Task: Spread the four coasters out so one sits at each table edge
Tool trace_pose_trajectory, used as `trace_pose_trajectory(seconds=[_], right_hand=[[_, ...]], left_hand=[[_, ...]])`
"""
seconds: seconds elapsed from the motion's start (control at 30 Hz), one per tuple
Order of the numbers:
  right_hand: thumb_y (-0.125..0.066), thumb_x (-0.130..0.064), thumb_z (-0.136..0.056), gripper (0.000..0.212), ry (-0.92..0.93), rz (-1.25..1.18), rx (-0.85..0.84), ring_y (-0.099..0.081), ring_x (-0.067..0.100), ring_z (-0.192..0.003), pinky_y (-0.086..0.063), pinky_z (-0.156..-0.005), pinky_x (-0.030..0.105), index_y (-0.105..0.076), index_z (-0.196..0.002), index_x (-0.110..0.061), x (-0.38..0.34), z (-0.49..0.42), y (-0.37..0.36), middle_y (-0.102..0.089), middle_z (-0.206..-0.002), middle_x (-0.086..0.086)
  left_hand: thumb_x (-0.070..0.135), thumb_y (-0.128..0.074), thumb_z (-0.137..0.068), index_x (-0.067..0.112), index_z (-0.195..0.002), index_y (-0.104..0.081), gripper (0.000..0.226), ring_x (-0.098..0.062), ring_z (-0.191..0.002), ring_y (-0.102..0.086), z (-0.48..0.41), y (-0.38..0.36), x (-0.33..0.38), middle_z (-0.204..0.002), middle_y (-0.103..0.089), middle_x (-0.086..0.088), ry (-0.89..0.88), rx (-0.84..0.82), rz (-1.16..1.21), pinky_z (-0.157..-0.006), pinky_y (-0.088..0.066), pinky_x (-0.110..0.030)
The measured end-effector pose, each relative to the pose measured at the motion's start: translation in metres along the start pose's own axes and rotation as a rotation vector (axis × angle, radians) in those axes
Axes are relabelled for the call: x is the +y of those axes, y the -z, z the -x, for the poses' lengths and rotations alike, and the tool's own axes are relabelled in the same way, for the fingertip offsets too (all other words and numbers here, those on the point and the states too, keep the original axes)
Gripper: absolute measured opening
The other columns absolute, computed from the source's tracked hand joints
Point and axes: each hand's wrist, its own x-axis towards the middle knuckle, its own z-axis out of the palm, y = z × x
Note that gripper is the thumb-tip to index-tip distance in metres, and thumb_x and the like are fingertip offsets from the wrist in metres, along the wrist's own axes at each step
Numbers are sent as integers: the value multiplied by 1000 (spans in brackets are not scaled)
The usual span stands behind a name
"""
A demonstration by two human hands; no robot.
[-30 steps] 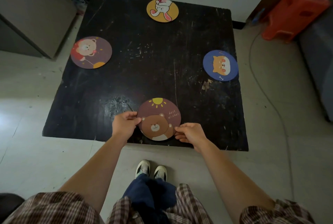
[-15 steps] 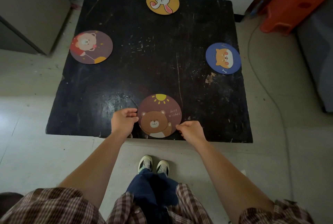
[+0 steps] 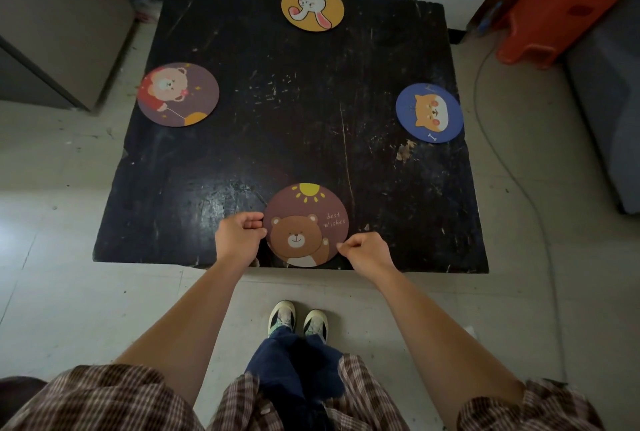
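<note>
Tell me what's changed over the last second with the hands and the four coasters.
Little. The brown bear coaster stays at the near edge with the left hand and right hand at its sides; the right fingers seem to have eased off its rim. The other three coasters have not moved.

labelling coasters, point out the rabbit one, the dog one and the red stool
rabbit coaster (image 3: 312, 7), head view, on the rabbit's white face
dog coaster (image 3: 429, 112), head view, on the dog's orange face
red stool (image 3: 554, 7), head view, on its top surface
</note>
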Motion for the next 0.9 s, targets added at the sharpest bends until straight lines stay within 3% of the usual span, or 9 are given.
trace_pose_trajectory(seconds=[0.5, 0.73, 0.8, 0.9], right_hand=[[-64, -25, -86, 16, 15, 74, 35, -58, 10, -64, -43, -57, 23, -69, -75, -15, -1, 2, -4, -65, -69, -1], [-65, -24, -87, 17, 31, 126, 57, -57, 12, -61, -45, -58, 26, -64, -73, -15, -3, 6, -6, -60, -65, -2], [-66, -26, -86, 17, 34, 103, 47, -57, 10, -62, -42, -56, 24, -63, -72, -16, -4, 8, -4, -60, -67, -2], [-67, -29, -84, 16, 19, 26, 50, -58, 9, -67, -43, -60, 24, -65, -76, -15, -13, 12, 3, -63, -72, -2]], left_hand=[[5, -66, -81, 12, -108, -66, 28, -12, -78, -58, -3, -3, -1, -89, -64, 0, -58, 7, -144, -64, -40, -19], [6, -66, -81, 12, -113, -62, 32, -15, -80, -57, -4, -4, -2, -88, -63, -1, -86, 38, -213, -73, -43, -27], [10, -63, -83, 12, -116, -59, 33, -18, -84, -57, -3, -1, -4, -94, -62, -4, -134, 21, -275, -75, -46, -30], [17, -55, -88, 16, -120, -51, 32, -28, -109, -48, 6, 6, -10, -120, -51, -11, -311, 32, -542, -83, -48, -42]])
